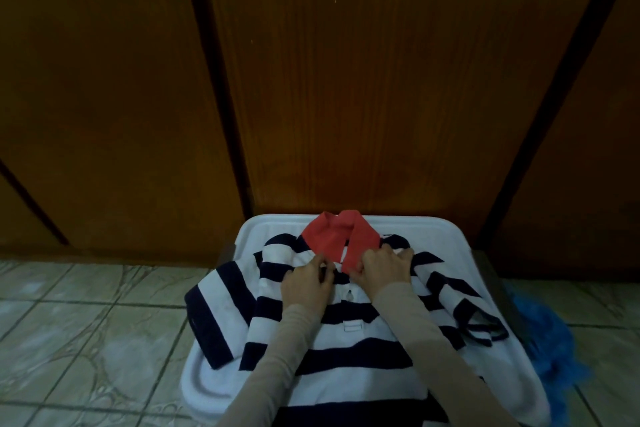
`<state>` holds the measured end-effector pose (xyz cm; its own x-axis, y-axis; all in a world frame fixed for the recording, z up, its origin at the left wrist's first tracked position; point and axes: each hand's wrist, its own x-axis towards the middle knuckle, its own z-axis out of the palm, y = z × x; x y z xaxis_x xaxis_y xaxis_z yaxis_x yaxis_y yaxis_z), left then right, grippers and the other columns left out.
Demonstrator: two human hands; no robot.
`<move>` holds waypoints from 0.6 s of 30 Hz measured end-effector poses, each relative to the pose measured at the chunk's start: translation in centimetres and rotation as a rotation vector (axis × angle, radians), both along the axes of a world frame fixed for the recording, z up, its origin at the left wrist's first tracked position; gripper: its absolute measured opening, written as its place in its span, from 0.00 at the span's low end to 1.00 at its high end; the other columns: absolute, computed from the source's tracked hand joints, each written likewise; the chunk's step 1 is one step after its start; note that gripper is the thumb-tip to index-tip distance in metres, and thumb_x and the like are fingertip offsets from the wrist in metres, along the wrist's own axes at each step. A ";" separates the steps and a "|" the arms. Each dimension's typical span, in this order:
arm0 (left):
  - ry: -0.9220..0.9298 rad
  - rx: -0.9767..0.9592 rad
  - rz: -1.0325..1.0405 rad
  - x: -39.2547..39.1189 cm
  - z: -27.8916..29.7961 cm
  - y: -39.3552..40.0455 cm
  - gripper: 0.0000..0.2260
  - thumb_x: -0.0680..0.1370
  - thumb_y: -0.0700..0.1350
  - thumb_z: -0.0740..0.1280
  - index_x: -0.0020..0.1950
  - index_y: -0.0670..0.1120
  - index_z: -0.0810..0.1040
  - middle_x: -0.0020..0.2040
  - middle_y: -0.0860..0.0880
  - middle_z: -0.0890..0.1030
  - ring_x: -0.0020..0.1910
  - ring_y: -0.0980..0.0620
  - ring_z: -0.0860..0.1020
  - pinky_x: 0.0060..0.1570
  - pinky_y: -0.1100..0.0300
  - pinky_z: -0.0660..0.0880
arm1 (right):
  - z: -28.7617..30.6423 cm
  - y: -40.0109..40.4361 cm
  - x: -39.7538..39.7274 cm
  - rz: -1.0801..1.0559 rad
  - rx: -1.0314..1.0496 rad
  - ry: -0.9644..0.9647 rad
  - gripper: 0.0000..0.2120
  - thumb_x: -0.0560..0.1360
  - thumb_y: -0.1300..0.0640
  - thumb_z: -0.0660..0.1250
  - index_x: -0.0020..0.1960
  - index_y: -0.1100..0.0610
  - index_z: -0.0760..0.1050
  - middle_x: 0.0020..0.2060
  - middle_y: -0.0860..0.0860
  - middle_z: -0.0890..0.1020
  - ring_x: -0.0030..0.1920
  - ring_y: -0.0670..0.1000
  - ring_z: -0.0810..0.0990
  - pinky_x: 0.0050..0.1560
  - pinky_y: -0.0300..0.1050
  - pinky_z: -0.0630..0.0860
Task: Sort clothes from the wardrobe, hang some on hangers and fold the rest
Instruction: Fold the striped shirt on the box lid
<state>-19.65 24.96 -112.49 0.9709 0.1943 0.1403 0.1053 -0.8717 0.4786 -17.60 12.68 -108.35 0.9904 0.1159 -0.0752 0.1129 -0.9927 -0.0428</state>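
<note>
While the shirt [332, 333] lies face up on the white tray [204, 388], I judge its left sleeve, overhanging the rim, could drag it askew. My left hand [304, 284] pinches the placket; my right hand [384, 265] grips the red collar [332, 232]. The button is too small to make out, and the blue heap [547, 333] is half hidden.

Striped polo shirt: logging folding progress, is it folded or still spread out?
Spread: the striped polo shirt lies front-up, both sleeves out sideways.
</note>
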 end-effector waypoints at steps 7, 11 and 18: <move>-0.016 -0.152 0.010 0.1 -0.2 0.3 0.08 0.79 0.52 0.61 0.48 0.50 0.77 0.38 0.48 0.81 0.39 0.49 0.79 0.36 0.62 0.66 | 0.1 0.6 -0.4 0.069 -0.016 -0.108 0.10 0.78 0.60 0.58 0.55 0.53 0.75 0.50 0.51 0.80 0.56 0.53 0.74 0.67 0.57 0.57; -0.059 -0.165 -0.012 -0.1 0.2 0.2 0.06 0.77 0.50 0.64 0.48 0.50 0.78 0.40 0.48 0.82 0.40 0.48 0.79 0.39 0.62 0.68 | 0.2 -0.4 0.8 -0.127 0.572 -0.039 0.14 0.81 0.56 0.53 0.65 0.58 0.67 0.46 0.57 0.82 0.49 0.57 0.79 0.58 0.52 0.72; -0.050 -0.126 -0.051 -0.1 0.5 0.1 0.05 0.75 0.49 0.66 0.50 0.52 0.77 0.38 0.55 0.79 0.43 0.52 0.79 0.52 0.60 0.67 | -0.7 -1.0 1.2 -0.317 1.002 0.100 0.14 0.79 0.56 0.60 0.61 0.63 0.67 0.52 0.60 0.80 0.50 0.59 0.80 0.46 0.47 0.76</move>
